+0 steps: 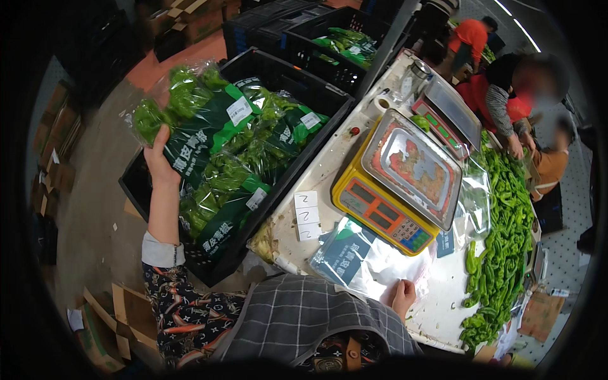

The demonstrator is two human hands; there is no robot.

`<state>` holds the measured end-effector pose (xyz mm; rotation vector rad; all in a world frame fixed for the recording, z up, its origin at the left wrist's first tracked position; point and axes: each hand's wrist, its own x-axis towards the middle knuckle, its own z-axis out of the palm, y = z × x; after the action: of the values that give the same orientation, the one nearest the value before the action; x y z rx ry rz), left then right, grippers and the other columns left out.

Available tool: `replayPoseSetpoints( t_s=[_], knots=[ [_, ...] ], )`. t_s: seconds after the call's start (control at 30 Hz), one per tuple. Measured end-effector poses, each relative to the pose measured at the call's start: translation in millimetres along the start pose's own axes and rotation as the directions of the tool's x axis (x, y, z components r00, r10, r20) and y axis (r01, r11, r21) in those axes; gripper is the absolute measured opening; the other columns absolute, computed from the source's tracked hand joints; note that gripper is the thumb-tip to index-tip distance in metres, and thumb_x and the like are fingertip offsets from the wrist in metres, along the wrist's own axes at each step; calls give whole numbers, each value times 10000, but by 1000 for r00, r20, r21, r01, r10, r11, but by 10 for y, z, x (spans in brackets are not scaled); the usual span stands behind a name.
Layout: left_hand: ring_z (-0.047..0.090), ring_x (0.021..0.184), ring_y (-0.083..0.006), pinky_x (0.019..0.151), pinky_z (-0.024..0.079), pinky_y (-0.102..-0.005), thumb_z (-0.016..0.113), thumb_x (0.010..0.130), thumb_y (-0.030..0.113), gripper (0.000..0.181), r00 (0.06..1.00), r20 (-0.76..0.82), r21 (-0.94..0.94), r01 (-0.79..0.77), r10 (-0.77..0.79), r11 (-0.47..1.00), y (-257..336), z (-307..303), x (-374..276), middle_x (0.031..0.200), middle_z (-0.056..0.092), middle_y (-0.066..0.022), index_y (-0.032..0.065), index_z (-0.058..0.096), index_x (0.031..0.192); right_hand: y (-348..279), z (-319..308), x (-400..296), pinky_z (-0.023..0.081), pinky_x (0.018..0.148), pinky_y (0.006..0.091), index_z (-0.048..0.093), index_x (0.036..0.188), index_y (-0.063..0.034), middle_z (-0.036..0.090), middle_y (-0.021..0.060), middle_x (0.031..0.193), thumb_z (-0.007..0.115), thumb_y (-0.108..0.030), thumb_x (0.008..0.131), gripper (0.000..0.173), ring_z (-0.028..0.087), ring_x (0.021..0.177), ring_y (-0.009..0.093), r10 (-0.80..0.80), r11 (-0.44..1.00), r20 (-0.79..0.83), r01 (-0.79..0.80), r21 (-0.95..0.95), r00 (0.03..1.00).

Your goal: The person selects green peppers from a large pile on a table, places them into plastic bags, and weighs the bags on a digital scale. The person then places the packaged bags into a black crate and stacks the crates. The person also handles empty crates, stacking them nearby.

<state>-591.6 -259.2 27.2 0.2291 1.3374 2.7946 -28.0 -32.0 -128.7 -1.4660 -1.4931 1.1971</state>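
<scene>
My left hand [162, 159] grips the lower side of a filled clear-and-green plastic bag of green peppers [204, 114], held over a black plastic crate [280, 190] of similar bags. A white label sits on the held bag. My right hand [403, 299] rests at the table's near side on a stack of flat, unfilled printed plastic bags [361, 261]; whether its fingers pinch one I cannot tell. Just beyond the stack stands a yellow digital scale [384, 213] with a stained metal tray [413, 166] bearing no peppers.
Loose green peppers [503, 237] lie heaped along the table's right side. A second scale [451, 114], a tape roll [381, 102] and a glass jar [415, 73] stand farther back. Co-workers [503, 99] are across the table. Another crate [332, 61] holds bagged peppers; cardboard boxes [128, 318] lie lower left.
</scene>
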Motion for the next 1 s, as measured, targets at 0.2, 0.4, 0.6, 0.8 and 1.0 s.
replayPoseSetpoints(
  t_s=[0.2,0.4,0.6,0.8,1.0],
  knots=[
    [606,770,-207,667,505,-326,632,776,120,295,974,-153,31,-162,165,986,414,-560,285,909,599,-93,-16,527,1016,3,34,9,328,459,181,537,822,-9,496,-21,640,532,-96,852,93,400,525,34,8,1000,-11,-9,-9,1000],
    [618,734,-226,655,521,-346,627,786,149,244,986,-139,-12,-91,89,996,565,-704,132,839,609,-113,-36,548,925,106,-12,72,338,477,191,536,815,-3,506,-10,663,526,-100,848,103,409,543,43,-59,992,12,60,-107,998],
    [568,821,-154,697,468,-282,624,776,86,346,1000,-14,-12,-4,4,1000,99,-359,-86,970,567,-57,9,491,1086,35,-17,39,343,499,203,539,792,-5,497,-9,654,531,-106,838,111,409,556,62,9,997,24,-7,-80,1000],
    [582,837,-182,695,487,-303,649,760,86,404,987,-27,-5,-156,156,988,279,-349,41,991,562,-83,-5,462,1106,34,-10,46,357,520,215,543,797,0,514,5,670,540,-115,829,120,420,582,68,-76,982,19,78,-170,997],
    [587,867,-248,759,482,-365,593,804,231,350,994,-94,-277,-84,60,957,638,-744,217,978,596,-119,-22,535,1039,126,-39,45,353,504,210,544,786,-1,517,11,653,539,-105,827,112,424,571,66,-63,990,27,66,-127,998]
  ],
)
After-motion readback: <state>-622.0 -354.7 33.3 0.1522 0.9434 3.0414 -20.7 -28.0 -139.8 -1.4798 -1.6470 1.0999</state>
